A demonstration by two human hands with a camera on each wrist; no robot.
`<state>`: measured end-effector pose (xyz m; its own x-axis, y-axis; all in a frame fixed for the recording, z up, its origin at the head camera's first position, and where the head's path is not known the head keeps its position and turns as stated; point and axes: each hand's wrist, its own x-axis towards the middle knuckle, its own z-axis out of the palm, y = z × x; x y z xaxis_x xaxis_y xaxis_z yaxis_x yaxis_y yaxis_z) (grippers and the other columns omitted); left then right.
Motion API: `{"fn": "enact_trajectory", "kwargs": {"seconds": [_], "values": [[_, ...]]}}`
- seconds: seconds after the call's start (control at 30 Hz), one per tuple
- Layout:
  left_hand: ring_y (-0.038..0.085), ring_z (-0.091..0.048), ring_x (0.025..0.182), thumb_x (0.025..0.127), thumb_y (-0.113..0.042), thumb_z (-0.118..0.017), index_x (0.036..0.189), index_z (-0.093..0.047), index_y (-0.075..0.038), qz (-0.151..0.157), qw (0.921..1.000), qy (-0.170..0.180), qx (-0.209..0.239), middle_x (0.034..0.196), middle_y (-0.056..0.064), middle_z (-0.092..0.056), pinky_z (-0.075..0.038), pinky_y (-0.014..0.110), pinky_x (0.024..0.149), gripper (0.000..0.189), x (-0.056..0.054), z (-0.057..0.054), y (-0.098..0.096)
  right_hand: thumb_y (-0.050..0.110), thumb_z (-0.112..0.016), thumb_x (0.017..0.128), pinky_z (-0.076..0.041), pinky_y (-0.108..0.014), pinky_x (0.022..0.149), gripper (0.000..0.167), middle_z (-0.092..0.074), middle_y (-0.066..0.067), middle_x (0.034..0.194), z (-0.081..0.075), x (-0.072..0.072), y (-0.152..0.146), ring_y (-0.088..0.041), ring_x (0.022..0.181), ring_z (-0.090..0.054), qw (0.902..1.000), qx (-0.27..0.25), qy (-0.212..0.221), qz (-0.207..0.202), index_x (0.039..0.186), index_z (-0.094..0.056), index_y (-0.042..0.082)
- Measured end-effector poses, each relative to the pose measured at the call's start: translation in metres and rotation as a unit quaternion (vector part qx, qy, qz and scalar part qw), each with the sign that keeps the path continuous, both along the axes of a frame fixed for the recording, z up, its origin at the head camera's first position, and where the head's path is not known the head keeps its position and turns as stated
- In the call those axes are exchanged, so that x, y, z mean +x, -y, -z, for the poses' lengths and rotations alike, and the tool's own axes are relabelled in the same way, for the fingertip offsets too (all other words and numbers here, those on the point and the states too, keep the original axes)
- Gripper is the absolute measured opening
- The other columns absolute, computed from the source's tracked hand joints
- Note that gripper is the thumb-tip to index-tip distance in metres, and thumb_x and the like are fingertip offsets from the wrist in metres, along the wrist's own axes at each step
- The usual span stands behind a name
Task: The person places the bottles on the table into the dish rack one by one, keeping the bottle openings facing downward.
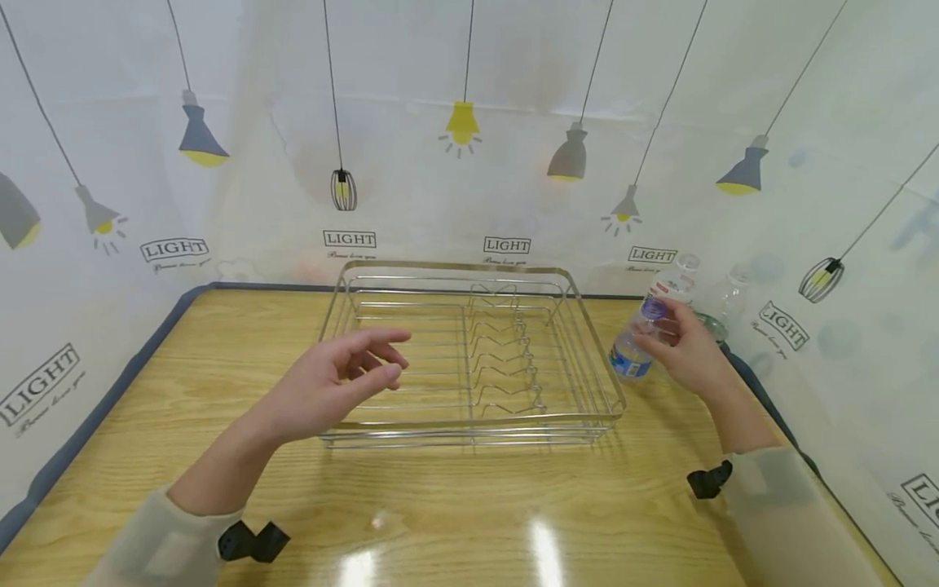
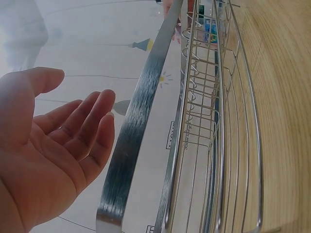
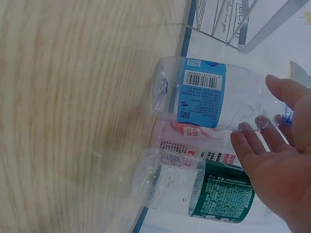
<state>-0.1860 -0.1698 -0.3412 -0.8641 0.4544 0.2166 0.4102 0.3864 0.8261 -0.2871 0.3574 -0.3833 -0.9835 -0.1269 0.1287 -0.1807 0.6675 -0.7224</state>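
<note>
A clear plastic bottle [image 3: 201, 92] with a blue label stands on the table right of the wire dish rack. My right hand [image 1: 688, 346] is around its upper part, thumb on one side and fingers on the other, just below the purple-blue cap [image 1: 653, 307]. Some fingertips show through the clear plastic in the right wrist view. My left hand [image 1: 323, 387] holds nothing. It hovers by the front left of the dish rack [image 1: 499, 422], with loosely bent fingers and the thumb apart. The left wrist view shows its palm beside the rack's flat metal rim [image 2: 138, 107].
Behind the held bottle stand a pink-labelled bottle [image 3: 194, 138] and a clear bottle with a green label [image 3: 223, 191]. A row of wavy plate dividers [image 1: 506, 359] runs along the inside of the rack. A white printed curtain [image 1: 411, 187] borders the wooden table [image 1: 440, 497].
</note>
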Motion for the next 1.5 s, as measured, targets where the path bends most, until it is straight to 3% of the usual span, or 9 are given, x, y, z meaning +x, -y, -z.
{"fn": "enact_trajectory", "kwargs": {"seconds": [0.07,0.13,0.27,0.43,0.63,0.93,1.3,1.43,1.5], "values": [[0.021,-0.076,0.104,0.112,-0.021,-0.066,0.157,-0.060,-0.017,0.000,1.0000,0.001,0.000,0.129,0.007,-0.074,-0.062,0.032,0.087,0.046,0.000,0.000,0.000,0.033,-0.069,0.111,-0.047,-0.068,0.115,0.087,-0.046,-0.030,0.162,0.001,0.000,0.001,-0.055,0.149,-0.048,1.0000,0.001,-0.002,0.003,0.176,-0.018,0.007],[0.021,-0.076,0.105,0.112,-0.022,-0.066,0.157,-0.060,-0.017,0.000,1.0000,0.003,0.000,0.129,0.007,-0.074,-0.062,0.031,0.088,0.046,0.000,0.000,0.000,0.036,-0.069,0.111,-0.049,-0.066,0.114,0.086,-0.048,-0.030,0.160,0.000,0.001,0.003,-0.054,0.148,-0.050,0.9999,0.007,-0.004,0.009,0.175,-0.019,0.007],[0.022,-0.076,0.105,0.111,-0.022,-0.067,0.157,-0.060,-0.018,0.002,1.0000,0.006,0.001,0.129,0.007,-0.074,-0.062,0.032,0.089,0.046,0.000,0.001,0.000,0.038,-0.070,0.110,-0.056,-0.037,0.107,0.085,-0.051,-0.028,0.157,-0.007,0.004,0.006,-0.051,0.145,-0.053,0.9995,0.012,-0.023,0.017,0.174,-0.023,0.008],[0.022,-0.076,0.105,0.111,-0.021,-0.067,0.157,-0.060,-0.018,0.005,1.0000,0.005,0.003,0.129,0.007,-0.074,-0.062,0.034,0.089,0.047,0.000,0.001,0.000,0.030,-0.072,0.109,-0.042,-0.008,0.095,0.075,-0.056,-0.022,0.150,-0.021,0.010,0.012,-0.032,0.135,-0.057,0.9971,-0.003,-0.075,0.012,0.171,-0.034,0.010],[0.022,-0.076,0.105,0.112,-0.022,-0.066,0.158,-0.059,-0.019,0.006,1.0000,0.001,0.000,0.129,0.006,-0.074,-0.061,0.032,0.088,0.046,0.000,0.001,0.001,0.021,-0.076,0.106,-0.043,-0.009,0.097,0.069,-0.061,-0.009,0.137,-0.040,0.019,0.023,-0.002,0.117,-0.056,0.9906,-0.012,-0.135,0.018,0.165,-0.044,0.010],[0.024,-0.076,0.104,0.112,-0.022,-0.066,0.158,-0.059,-0.019,0.003,1.0000,0.008,-0.001,0.129,0.007,-0.074,-0.061,0.032,0.087,0.047,-0.002,0.003,0.001,0.011,-0.076,0.103,-0.046,-0.008,0.096,0.060,-0.061,0.018,0.127,-0.070,0.032,0.033,-0.005,0.117,-0.058,0.9780,-0.071,-0.196,0.007,0.158,-0.053,0.012],[0.022,-0.075,0.103,0.112,-0.024,-0.066,0.158,-0.059,-0.020,0.007,0.9999,0.010,-0.005,0.128,0.006,-0.074,-0.063,0.038,0.086,0.046,-0.004,0.005,-0.002,-0.013,-0.072,0.095,-0.052,-0.016,0.098,0.061,-0.066,0.004,0.131,-0.093,0.049,0.074,-0.014,0.115,-0.062,0.9553,-0.155,-0.237,-0.084,0.152,-0.059,0.004],[0.022,-0.075,0.104,0.112,-0.022,-0.066,0.158,-0.059,-0.019,0.009,0.9999,0.009,-0.002,0.128,0.006,-0.074,-0.063,0.038,0.086,0.046,-0.004,0.006,-0.003,-0.014,-0.072,0.095,-0.053,-0.017,0.097,0.061,-0.065,-0.001,0.130,-0.097,0.053,0.088,-0.017,0.113,-0.063,0.9540,-0.165,-0.225,-0.109,0.152,-0.058,0.003],[0.021,-0.076,0.104,0.112,-0.022,-0.066,0.157,-0.060,-0.018,0.012,0.9999,0.009,-0.001,0.128,0.006,-0.074,-0.063,0.036,0.085,0.046,-0.003,0.006,-0.005,-0.012,-0.072,0.097,-0.057,-0.018,0.085,0.061,-0.065,-0.001,0.129,-0.098,0.056,0.095,-0.018,0.111,-0.064,0.9568,-0.156,-0.214,-0.119,0.153,-0.057,0.004]]}}
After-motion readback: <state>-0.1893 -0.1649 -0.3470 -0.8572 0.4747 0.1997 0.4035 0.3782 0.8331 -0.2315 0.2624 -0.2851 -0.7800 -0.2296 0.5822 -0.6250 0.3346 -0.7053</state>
